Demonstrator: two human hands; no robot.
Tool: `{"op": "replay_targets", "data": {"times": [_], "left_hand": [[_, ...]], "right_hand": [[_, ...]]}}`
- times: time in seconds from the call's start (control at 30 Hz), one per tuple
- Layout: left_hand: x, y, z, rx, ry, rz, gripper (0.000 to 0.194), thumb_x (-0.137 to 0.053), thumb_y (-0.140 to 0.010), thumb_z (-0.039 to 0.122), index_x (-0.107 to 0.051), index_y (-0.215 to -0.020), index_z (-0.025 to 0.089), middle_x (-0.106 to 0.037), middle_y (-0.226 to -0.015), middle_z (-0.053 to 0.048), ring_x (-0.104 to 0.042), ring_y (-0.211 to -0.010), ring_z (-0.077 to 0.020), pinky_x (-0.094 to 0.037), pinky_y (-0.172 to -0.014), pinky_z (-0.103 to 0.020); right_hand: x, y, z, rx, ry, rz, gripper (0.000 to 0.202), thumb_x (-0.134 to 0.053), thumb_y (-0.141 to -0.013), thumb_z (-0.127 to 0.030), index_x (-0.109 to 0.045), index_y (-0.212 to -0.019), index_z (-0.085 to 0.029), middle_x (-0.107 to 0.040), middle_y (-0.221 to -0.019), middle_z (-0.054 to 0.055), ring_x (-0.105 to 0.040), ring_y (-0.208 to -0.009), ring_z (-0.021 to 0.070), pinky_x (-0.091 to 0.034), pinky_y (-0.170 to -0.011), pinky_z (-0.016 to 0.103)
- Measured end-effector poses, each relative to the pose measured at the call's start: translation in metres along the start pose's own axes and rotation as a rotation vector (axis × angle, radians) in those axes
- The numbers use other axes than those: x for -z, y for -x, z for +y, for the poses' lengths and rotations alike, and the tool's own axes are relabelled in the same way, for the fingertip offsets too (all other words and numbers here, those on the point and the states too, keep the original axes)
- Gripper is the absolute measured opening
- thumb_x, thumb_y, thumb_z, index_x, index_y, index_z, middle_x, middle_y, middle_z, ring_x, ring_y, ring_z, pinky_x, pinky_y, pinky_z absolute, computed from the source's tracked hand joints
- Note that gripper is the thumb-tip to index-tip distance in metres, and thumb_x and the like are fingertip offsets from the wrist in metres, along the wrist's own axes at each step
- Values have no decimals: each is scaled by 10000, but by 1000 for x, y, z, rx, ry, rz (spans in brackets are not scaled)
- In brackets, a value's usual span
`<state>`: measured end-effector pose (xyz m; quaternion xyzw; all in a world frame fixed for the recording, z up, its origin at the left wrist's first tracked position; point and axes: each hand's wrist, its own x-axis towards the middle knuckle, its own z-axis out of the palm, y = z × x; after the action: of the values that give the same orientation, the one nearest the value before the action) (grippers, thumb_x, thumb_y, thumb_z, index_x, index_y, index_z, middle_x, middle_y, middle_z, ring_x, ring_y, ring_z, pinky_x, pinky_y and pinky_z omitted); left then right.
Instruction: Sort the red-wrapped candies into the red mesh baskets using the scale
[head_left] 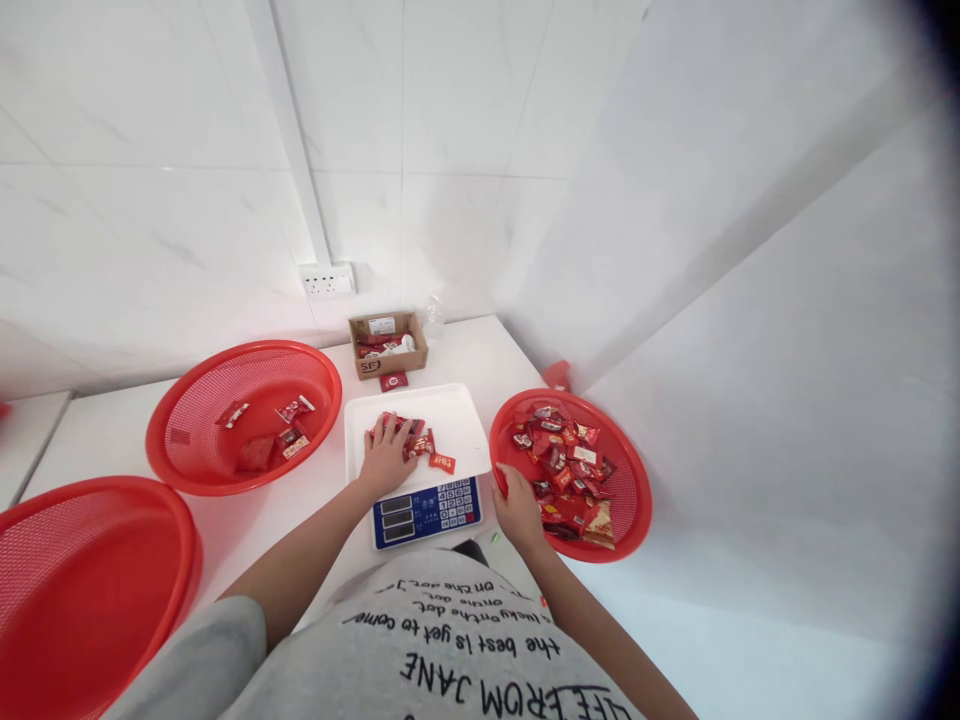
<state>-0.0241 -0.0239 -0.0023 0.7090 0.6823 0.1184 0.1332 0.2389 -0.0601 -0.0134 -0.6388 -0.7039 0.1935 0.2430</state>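
My left hand (385, 462) lies over red snack packets (421, 443) on the white tray (469, 420) of a digital scale. Its fingers are spread, and part of the pile is hidden beneath them. A small red packet (442, 462) sits on the tray just right of the pile. Below the tray shows the scale's blue panel (427, 515) with keys and dark displays. My right hand (517, 508) is closed around the left rim of a red plastic basket (639, 480). Inside this basket is a heap of mostly red wrapped snacks (562, 465).
Left of the scale stands another red basket (161, 425) with a few packets in it. A further red basket (191, 530) is at the lower left. Behind the scale are a cardboard box (390, 366) of packets, a red packet (394, 381) and a clear plastic bottle (433, 315), near the wall.
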Motion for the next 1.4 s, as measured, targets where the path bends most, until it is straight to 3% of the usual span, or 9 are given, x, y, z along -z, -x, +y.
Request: {"op": "replay_targets", "data": {"times": [0.1,0.2,0.43,0.57,0.77,0.97,1.13,1.27,1.4], "left_hand": [[1,5,-1,-25,-6,-19,636,-537,-749,308,-356,-1357,265,-160,-1498,-94,-61,-1367,-331,-120,-1055,-564],[1,11,5,-74,-32,46,615,-537,-758,321,-372,-1349,276,-176,-1495,-83,-57,-1364,-348,-84,-1052,-590],[-8,16,32,-492,-76,12,499,-430,-828,511,-446,-1285,310,-307,-1452,-40,-127,-1360,-319,-69,-1070,-575],[-12,18,32,-466,-96,14,467,-435,-818,536,-543,-1178,259,-349,-1426,-85,-187,-1343,-326,-108,-1069,-571],[-3,31,13,-435,-87,61,405,-403,-844,501,-605,-1061,226,-342,-1430,-90,-186,-1349,-304,-108,-1085,-534],[1,21,1,-261,-119,142,574,-455,-806,524,-434,-1305,241,-222,-1479,-108,-131,-1358,-330,-76,-1056,-591],[-4,-2,2,-131,-129,81,736,-505,-731,610,-324,-1368,290,-218,-1480,-111,-102,-1345,-395,-82,-970,-699],[-4,-9,3,-145,-137,52,594,-480,-776,557,-422,-1307,296,-341,-1430,-99,-178,-1333,-375,-87,-970,-701],[-1,-1,3,-160,-101,137,451,-462,-828,445,-501,-1239,262,-334,-1429,-117,-199,-1333,-358,-120,-1004,-657]], "right_hand": [[1,0,-1,-18,11,-9,382,-383,-827,-249,-489,-1185,-167,-553,-1179,113,-492,-1109,219,-381,-962,384],[1,1,-1,-26,18,-16,388,-383,-826,-244,-491,-1189,-160,-553,-1183,119,-490,-1114,222,-383,-958,378],[-2,2,0,-20,35,2,392,-390,-822,-231,-493,-1193,-158,-558,-1189,108,-492,-1115,216,-395,-942,368],[-2,2,0,0,34,0,392,-385,-826,-230,-487,-1196,-148,-555,-1192,109,-490,-1116,212,-385,-956,368],[0,2,-1,-21,44,-20,398,-382,-826,-232,-484,-1201,-145,-551,-1196,115,-490,-1116,210,-386,-953,356],[-1,2,-1,-30,63,-26,402,-381,-827,-240,-484,-1201,-134,-548,-1196,123,-488,-1121,213,-383,-956,352],[0,2,-3,-40,58,-33,402,-384,-827,-235,-480,-1207,-144,-545,-1207,118,-491,-1121,209,-390,-948,347],[1,2,-3,-38,37,-35,415,-390,-816,-216,-477,-1215,-150,-542,-1216,111,-481,-1139,212,-382,-960,350],[0,2,-2,-50,-21,-21,409,-409,-813,-241,-492,-1205,-159,-549,-1211,111,-486,-1140,215,-373,-972,361]]}}
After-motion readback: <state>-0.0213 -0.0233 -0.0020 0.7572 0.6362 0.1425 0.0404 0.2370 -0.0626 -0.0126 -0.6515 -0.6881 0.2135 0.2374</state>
